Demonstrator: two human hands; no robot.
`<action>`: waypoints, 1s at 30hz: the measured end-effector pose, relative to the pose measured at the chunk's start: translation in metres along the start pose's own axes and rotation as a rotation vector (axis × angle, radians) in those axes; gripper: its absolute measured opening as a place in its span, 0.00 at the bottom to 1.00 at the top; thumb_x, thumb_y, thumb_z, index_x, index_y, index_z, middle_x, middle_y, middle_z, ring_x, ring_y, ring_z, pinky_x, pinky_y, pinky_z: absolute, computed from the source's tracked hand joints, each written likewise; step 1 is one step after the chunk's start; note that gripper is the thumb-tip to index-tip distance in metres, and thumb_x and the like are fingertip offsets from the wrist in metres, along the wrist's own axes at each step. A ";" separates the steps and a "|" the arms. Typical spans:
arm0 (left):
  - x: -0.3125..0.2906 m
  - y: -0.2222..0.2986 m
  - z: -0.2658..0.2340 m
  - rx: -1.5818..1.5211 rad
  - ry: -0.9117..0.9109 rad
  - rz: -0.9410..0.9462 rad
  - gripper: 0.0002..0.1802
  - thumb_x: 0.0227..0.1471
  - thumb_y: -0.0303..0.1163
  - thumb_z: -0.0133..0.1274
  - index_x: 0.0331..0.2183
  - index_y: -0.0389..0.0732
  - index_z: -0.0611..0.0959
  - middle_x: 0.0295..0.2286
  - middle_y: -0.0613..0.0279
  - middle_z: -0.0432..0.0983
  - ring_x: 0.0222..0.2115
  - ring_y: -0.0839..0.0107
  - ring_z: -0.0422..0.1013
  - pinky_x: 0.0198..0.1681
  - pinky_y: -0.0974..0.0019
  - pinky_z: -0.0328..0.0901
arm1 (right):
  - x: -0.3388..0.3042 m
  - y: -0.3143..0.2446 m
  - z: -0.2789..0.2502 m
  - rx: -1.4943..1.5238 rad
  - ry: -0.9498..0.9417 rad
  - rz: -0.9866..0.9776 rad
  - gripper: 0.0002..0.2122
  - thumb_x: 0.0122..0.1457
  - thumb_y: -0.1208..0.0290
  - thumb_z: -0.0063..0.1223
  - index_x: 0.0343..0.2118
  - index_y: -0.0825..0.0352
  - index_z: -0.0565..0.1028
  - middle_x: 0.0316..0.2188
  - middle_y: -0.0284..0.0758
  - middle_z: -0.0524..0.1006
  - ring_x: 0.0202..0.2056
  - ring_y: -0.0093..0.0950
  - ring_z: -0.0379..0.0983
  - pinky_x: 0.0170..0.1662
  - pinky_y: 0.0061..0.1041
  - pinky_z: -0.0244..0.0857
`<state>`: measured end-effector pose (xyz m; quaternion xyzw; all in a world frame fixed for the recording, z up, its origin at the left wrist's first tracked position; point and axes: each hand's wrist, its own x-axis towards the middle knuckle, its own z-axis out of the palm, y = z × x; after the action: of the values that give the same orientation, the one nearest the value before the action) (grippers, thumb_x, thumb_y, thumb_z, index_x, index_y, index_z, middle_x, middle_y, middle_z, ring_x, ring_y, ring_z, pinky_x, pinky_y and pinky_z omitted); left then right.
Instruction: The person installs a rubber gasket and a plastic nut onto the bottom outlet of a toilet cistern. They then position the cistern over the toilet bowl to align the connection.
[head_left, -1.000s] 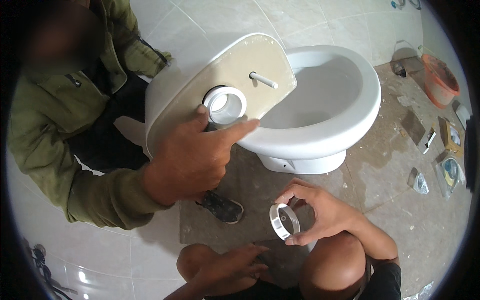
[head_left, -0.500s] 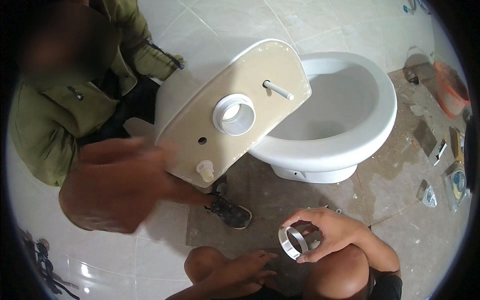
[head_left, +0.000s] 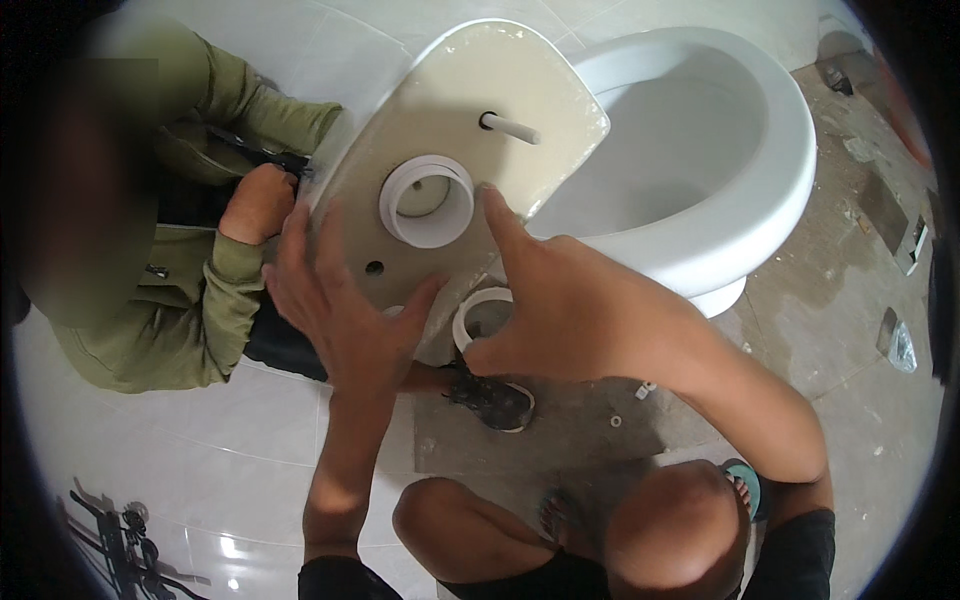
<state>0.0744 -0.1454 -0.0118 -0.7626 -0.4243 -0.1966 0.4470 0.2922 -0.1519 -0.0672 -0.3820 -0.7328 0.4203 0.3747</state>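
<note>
A toilet tank (head_left: 440,95) lies tilted with its beige underside facing me. From it stick out a white threaded outlet (head_left: 447,215) and a thin white tube (head_left: 515,128). My right hand (head_left: 580,305) holds a white plastic ring nut (head_left: 463,325) just below the outlet, index finger pointing past the outlet's right side; its other fingers are partly hidden. My left hand (head_left: 345,315) is spread over the tank's lower left part, fingers apart and nothing in them, covering the small fitting there. Whether it touches the tank, I cannot tell.
Behind the tank stands a white toilet bowl (head_left: 785,190). A co-worker in a green jacket (head_left: 130,330) sits left, one hand (head_left: 258,203) by the tank, a black shoe (head_left: 495,403) below. Small white parts (head_left: 645,390) and a clear plastic bag (head_left: 900,342) lie on the floor.
Both my hands have risen from near my knees to the tank, the right one bringing the ring nut. The co-worker's near hand has drawn back. The view has shifted.
</note>
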 end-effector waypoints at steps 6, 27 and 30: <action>0.015 -0.006 0.014 0.038 0.073 0.064 0.45 0.32 0.45 0.73 0.56 0.58 0.74 0.59 0.52 0.59 0.61 0.50 0.56 0.62 0.36 0.48 | 0.013 0.011 0.014 0.211 0.081 -0.107 0.50 0.45 0.64 0.64 0.67 0.77 0.45 0.41 0.58 0.77 0.43 0.47 0.77 0.47 0.35 0.69; 0.020 -0.010 0.011 0.047 0.132 0.112 0.40 0.29 0.36 0.70 0.52 0.61 0.80 0.57 0.55 0.63 0.56 0.51 0.61 0.57 0.46 0.56 | 0.035 0.017 0.047 -0.024 0.887 -0.575 0.36 0.37 0.76 0.70 0.56 0.68 0.70 0.46 0.44 0.71 0.47 0.43 0.72 0.47 0.37 0.70; 0.023 -0.012 0.010 0.051 0.126 0.101 0.40 0.28 0.35 0.70 0.50 0.62 0.81 0.56 0.57 0.64 0.56 0.53 0.62 0.56 0.47 0.58 | 0.045 0.009 0.044 -0.250 0.962 -0.602 0.37 0.36 0.77 0.70 0.55 0.66 0.71 0.47 0.41 0.71 0.46 0.44 0.71 0.47 0.37 0.70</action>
<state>0.0768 -0.1230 0.0042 -0.7575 -0.3614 -0.2105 0.5012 0.2373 -0.1242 -0.0809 -0.3463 -0.6006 -0.0154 0.7205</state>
